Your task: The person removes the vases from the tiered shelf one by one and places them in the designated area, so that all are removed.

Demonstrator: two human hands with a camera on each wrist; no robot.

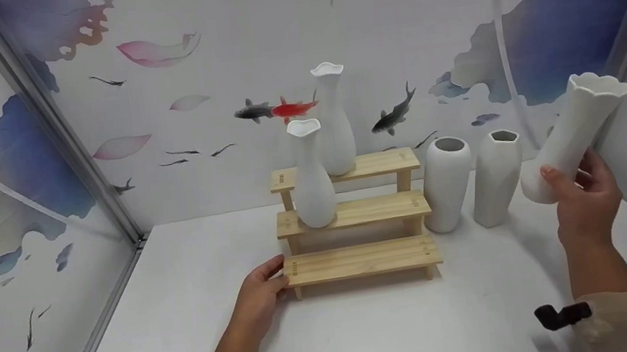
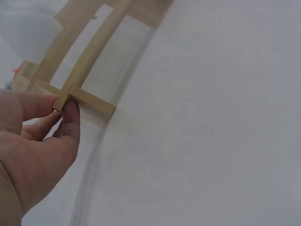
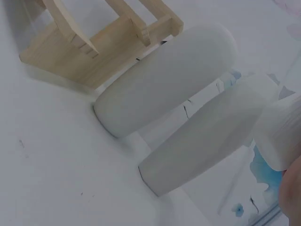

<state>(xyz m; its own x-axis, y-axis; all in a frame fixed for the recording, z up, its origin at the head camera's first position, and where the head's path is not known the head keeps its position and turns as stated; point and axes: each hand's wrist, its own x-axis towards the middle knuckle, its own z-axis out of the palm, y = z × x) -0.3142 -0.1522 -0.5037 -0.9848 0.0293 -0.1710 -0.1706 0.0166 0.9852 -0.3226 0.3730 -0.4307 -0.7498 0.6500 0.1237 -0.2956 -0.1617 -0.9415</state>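
Note:
My right hand (image 1: 589, 200) grips a white vase with a scalloped rim (image 1: 577, 129) low on its body. The vase is raised off the table and tilts to the right; only its lower end (image 3: 282, 129) shows in the right wrist view. With thumb and fingers, my left hand (image 1: 263, 298) pinches the left end of the lowest step of a three-step wooden stand (image 1: 361, 259). The left wrist view shows that pinch at the board's corner (image 2: 66, 96). A white wavy-rimmed vase (image 1: 313, 182) stands on the middle step, and a similar vase (image 1: 335, 124) on the top step.
Right of the stand, a rounded white vase (image 1: 447, 182) and a faceted white vase (image 1: 496, 182) stand upright on the white table (image 1: 359, 339). Behind rises a wall panel (image 1: 196, 155) painted with fish and petals. Metal-framed side panels (image 1: 48, 114) flank the table.

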